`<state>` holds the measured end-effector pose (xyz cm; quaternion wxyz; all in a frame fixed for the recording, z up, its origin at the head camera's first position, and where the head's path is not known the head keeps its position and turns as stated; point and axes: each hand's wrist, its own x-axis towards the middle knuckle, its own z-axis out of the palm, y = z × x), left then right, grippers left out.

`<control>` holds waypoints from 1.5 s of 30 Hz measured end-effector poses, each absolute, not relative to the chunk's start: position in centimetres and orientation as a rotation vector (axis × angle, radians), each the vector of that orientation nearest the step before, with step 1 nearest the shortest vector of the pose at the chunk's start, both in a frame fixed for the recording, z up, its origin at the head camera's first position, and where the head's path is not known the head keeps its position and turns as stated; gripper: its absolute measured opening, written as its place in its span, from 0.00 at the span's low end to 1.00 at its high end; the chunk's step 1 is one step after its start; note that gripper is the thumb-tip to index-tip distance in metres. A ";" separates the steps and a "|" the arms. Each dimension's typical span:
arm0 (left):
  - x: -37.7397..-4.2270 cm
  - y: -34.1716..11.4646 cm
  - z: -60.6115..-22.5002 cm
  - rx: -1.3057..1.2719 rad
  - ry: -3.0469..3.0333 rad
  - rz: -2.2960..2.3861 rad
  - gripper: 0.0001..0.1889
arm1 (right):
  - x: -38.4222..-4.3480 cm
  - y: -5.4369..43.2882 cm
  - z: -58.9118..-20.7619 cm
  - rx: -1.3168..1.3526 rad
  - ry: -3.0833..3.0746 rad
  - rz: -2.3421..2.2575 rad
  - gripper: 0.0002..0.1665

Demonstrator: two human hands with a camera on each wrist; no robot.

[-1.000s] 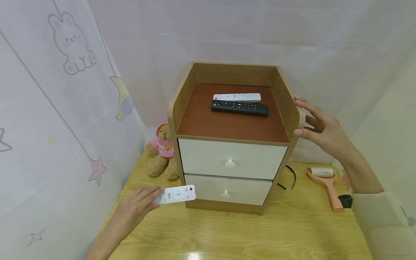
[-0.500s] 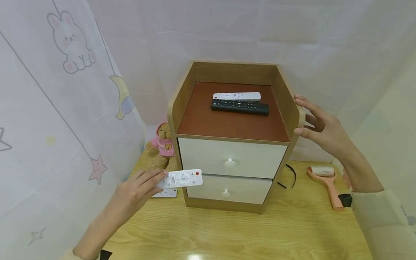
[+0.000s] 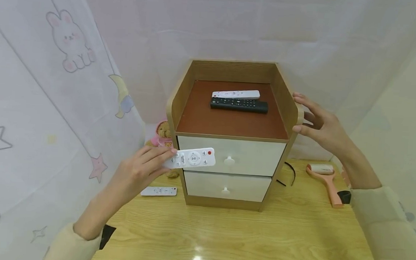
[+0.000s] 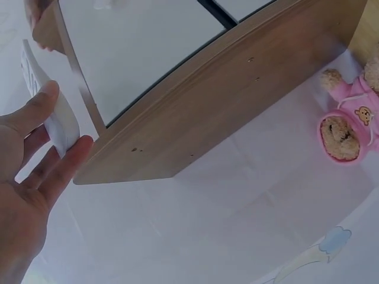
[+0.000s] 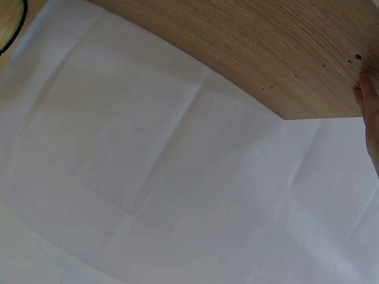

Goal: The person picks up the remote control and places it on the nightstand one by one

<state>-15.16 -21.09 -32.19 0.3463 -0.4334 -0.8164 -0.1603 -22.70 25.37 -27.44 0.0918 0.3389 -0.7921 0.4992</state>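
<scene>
My left hand [image 3: 136, 170] pinches a white remote control [image 3: 194, 158] between thumb and fingers, in front of the upper drawer [image 3: 253, 156] of a small wooden cabinet [image 3: 225, 204]. In the left wrist view the same remote [image 4: 59, 121] appears edge-on, off the cabinet's left front corner. My right hand [image 3: 324, 129] rests against the cabinet's right side panel [image 3: 285, 95], thumb near the front edge. The right wrist view has its fingers [image 5: 368, 97] touching the outer wood. On the cabinet's brown top lie a black remote [image 3: 239, 105] and another white remote [image 3: 236, 94], side by side.
A further white remote [image 3: 159, 191] lies on the wooden table [image 3: 237, 239] left of the cabinet. Behind my left hand sits a teddy bear [image 4: 355, 115] in a pink hoodie. To the right are a lint roller [image 3: 328, 183] and a black headband [image 3: 292, 173].
My left hand has lifted the white remote up and slightly right, from the lower drawer's height to the upper drawer's. This uncovers the remote on the table. The right hand stays put.
</scene>
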 end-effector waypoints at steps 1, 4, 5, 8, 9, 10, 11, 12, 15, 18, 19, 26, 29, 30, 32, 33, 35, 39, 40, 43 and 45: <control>-15.3 -20.9 -31.8 -1.135 -2.117 -0.422 0.21 | -22.7 25.3 -27.4 1.009 -2.352 1.482 0.44; -15.7 -20.3 -30.8 -1.164 -2.115 -0.438 0.19 | -22.8 25.3 -27.5 1.019 -2.337 1.494 0.43; -15.9 -20.0 -30.4 -1.172 -2.113 -0.439 0.20 | -22.8 25.3 -27.5 1.017 -2.337 1.489 0.43; -16.3 -19.3 -29.6 -1.190 -2.108 -0.447 0.29 | -22.8 25.4 -27.5 1.016 -2.332 1.494 0.43; -16.4 -19.1 -29.3 -1.194 -2.103 -0.452 0.31 | -22.7 25.4 -27.4 1.008 -2.342 1.480 0.43; -16.5 -18.9 -29.1 -1.196 -2.098 -0.453 0.31 | -22.7 25.4 -27.4 0.999 -2.353 1.470 0.43; -16.7 -18.6 -29.0 -1.197 -2.096 -0.454 0.30 | -22.7 25.4 -27.4 0.993 -2.359 1.465 0.43; -16.9 -18.4 -28.8 -1.201 -2.093 -0.452 0.29 | -22.7 25.3 -27.4 0.992 -2.362 1.465 0.43; -17.6 -17.8 -28.3 -1.226 -2.100 -0.439 0.27 | -22.6 25.3 -27.4 0.988 -2.367 1.451 0.43; -18.3 -16.9 -27.8 -1.274 -2.120 -0.421 0.26 | -22.5 25.4 -27.5 0.991 -2.368 1.447 0.43; -18.5 -16.6 -27.6 -1.290 -2.128 -0.421 0.26 | -22.4 25.5 -27.5 0.994 -2.365 1.452 0.43; -20.4 -14.4 -26.2 -1.327 -2.139 -0.409 0.24 | -22.5 25.7 -27.6 0.994 -2.362 1.438 0.43; -21.3 -13.6 -25.8 -1.347 -2.148 -0.400 0.23 | -22.5 25.7 -27.7 0.984 -2.372 1.431 0.43; -21.6 -13.3 -25.8 -1.352 -2.156 -0.397 0.23 | -22.5 25.7 -27.7 0.976 -2.379 1.425 0.43; -22.2 -12.9 -25.7 -1.354 -2.184 -0.401 0.22 | -22.5 25.6 -27.7 0.960 -2.391 1.424 0.43; -22.6 -12.7 -25.7 -1.353 -2.199 -0.405 0.22 | -22.6 25.6 -27.6 0.955 -2.398 1.425 0.43; -23.3 -12.4 -25.7 -1.339 -2.233 -0.405 0.22 | -22.6 25.6 -27.5 0.949 -2.409 1.422 0.44; -24.5 -11.9 -25.6 -1.301 -2.300 -0.393 0.23 | -22.7 25.4 -27.5 0.958 -2.415 1.422 0.44; -24.8 -11.8 -25.6 -1.292 -2.316 -0.385 0.23 | -22.7 25.4 -27.6 0.960 -2.414 1.421 0.43; -25.5 -11.5 -25.6 -1.273 -2.367 -0.381 0.22 | -22.7 25.3 -27.6 0.961 -2.413 1.426 0.43; -25.9 -11.2 -25.7 -1.261 -2.402 -0.382 0.22 | -22.6 25.3 -27.7 0.957 -2.419 1.418 0.43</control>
